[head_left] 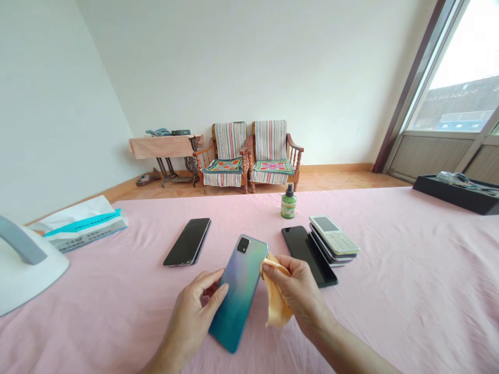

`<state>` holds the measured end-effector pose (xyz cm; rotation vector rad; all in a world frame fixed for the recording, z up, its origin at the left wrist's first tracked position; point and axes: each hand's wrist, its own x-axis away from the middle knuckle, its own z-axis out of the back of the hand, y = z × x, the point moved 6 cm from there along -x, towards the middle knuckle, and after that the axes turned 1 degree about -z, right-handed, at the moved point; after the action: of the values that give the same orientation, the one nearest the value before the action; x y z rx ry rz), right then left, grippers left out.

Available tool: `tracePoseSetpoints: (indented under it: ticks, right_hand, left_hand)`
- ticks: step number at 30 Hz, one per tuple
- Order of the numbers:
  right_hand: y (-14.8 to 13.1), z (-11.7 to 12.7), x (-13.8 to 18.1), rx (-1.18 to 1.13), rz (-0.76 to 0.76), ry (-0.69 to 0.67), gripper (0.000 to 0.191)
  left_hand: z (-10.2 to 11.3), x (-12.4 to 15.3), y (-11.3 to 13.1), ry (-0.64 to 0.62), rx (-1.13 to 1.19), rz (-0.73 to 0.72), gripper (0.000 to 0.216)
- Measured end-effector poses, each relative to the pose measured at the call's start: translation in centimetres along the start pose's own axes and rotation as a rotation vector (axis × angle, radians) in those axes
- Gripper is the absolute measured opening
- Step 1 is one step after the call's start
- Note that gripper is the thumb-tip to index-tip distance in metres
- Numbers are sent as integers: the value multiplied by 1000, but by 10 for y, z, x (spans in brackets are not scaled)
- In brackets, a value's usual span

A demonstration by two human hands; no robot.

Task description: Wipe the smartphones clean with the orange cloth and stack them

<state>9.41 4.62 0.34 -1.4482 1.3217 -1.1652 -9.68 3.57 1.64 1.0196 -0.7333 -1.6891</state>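
Observation:
A blue-green smartphone (240, 291) lies back side up over the pink tablecloth (409, 291), its camera end pointing away from me. My left hand (195, 317) grips its left edge, fingers curled round it. My right hand (298, 291) is closed on a folded orange cloth (276, 304) that touches the phone's right edge. A black phone (188, 242) lies face up to the left. To the right lie another black phone (307, 254) and a stack of phones with a white keypad phone (334, 240) on top. A small green spray bottle (288, 202) stands behind them.
A white object with a grey handle (23, 265) and a white-and-teal packet (81, 226) sit at the table's left. A black tray (456, 195) is at the far right. Two wooden armchairs (247, 156) and a small table (166, 148) stand against the far wall.

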Motion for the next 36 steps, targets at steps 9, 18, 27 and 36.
tracePoseSetpoints:
  ticks: [9,18,27,36]
  right_hand:
    - [6,4,-2,-59,-94,22,32]
    - [11,8,-6,0,-95,51,33]
    - [2,17,-9,326,57,111,29]
    - [-31,27,-6,633,454,266,19]
  left_hand:
    - [-5,9,5,-33,-274,-109,42]
    - [-13,22,6,-248,-305,-186,96]
    - [-10,23,28,-172,-457,-375,59]
    - [5,26,43,-13,-395,-444,22]
